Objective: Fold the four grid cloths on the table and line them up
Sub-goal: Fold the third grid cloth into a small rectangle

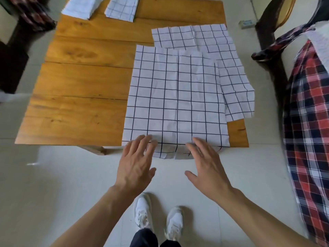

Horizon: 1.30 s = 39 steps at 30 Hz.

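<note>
Where the table (80, 82) shows bare wood on its left half, nothing lies on it, and at its far left corner a folded cloth (81, 5) sits half cut off by the frame's top edge. Just right of it, apart by a narrow strip of wood, lies a second folded cloth (122, 8), its grid lines plain to see. Nearer the viewer, the left hand (136, 164) is spread flat with fingers apart, gripping nothing, its fingertips touching the near edge of the top cloth (174, 102). That cloth lies unfolded on the right half of the table, its near edge drooping over the table's front edge between the two hands. The right hand (207, 164) is likewise splayed and empty, fingertips at the same near edge. Under the top cloth, shifted back and to the right, the fourth cloth (213, 41) lies unfolded too, its right side hanging past the table's right edge. Farther right, a red and blue plaid fabric (309, 131) hangs over dark furniture.
</note>
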### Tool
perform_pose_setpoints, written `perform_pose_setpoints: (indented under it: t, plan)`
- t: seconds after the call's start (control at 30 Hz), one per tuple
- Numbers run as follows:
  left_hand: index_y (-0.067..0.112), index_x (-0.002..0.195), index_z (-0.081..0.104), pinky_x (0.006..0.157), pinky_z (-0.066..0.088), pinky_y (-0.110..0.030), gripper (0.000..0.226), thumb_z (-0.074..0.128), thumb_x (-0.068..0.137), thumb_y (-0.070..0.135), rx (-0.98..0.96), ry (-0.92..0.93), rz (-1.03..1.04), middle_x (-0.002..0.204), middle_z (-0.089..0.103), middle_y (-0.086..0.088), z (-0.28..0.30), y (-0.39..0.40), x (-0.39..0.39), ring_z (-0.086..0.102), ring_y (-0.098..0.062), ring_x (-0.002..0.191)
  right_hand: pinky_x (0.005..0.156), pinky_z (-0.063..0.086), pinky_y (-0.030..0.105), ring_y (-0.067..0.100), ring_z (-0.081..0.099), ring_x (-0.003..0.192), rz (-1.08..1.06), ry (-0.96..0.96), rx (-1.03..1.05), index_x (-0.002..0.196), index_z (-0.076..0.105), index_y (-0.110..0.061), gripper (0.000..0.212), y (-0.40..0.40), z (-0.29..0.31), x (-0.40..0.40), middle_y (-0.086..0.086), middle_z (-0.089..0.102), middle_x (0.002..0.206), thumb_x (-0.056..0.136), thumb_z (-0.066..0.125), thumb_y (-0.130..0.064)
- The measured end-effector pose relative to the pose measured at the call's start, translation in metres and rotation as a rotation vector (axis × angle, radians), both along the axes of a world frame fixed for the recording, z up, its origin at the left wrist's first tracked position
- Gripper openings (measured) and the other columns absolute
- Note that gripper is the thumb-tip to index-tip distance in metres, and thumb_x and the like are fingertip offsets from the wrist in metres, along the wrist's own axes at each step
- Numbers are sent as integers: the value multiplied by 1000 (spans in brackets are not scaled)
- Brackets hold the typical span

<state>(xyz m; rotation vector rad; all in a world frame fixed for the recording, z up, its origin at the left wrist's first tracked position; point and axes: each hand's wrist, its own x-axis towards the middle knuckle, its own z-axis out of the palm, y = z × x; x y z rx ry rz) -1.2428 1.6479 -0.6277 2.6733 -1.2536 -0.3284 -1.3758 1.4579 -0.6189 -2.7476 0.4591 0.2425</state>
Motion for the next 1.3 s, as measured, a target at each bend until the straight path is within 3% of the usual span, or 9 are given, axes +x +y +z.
perform_pose_setpoints:
  t: [0.33,0.53,0.67,0.8,0.93,1.03,1.3]
  plan:
    - [12,148,37,117,28,-46,110,90,57,46,105,-65,-27,151,41,-10,-17,-19,14,38,-32,139,114,33,43,27,29,140,41,1,-105,144,36,-9,103,-22,-7,20,9,30,154,61,87,-42]
    - [7,147,39,114,32,-51,108,89,54,31,85,-76,-56,151,42,-12,-19,-26,25,39,-34,138,116,27,49,30,16,148,69,62,-123,152,22,-10,115,-34,-15,32,9,17,160,61,87,-36]
    - [7,130,52,110,36,-53,81,85,58,24,-22,-72,-89,142,52,-11,-11,-25,26,47,-33,132,112,35,43,28,32,139,30,-87,-72,144,38,-10,94,-39,-12,30,10,36,151,62,83,-7]
    - [11,106,60,101,43,-51,50,83,63,18,-107,-124,-126,123,62,-7,3,-20,31,57,-31,114,105,39,35,24,47,124,-29,-176,-45,126,57,-14,68,-42,-8,25,4,52,133,63,74,4]
    - [13,92,61,85,45,-45,26,76,71,9,-223,-160,-73,107,66,-2,21,-18,40,59,-30,94,80,50,35,22,57,92,-57,-233,-57,103,67,-14,36,-49,6,22,1,60,99,71,77,-1]
    - [14,91,63,82,43,-42,9,65,83,11,-279,-188,-68,101,66,0,44,-19,49,59,-28,90,67,51,38,22,56,80,-68,-272,-44,91,67,-14,25,-53,26,24,1,59,86,72,77,0]
    - [15,85,63,70,40,-39,6,62,87,21,-325,-198,-40,86,65,3,108,-19,85,59,-28,81,65,51,34,18,56,79,-141,-325,-14,88,69,-15,9,-62,93,45,-2,61,85,84,73,-7]
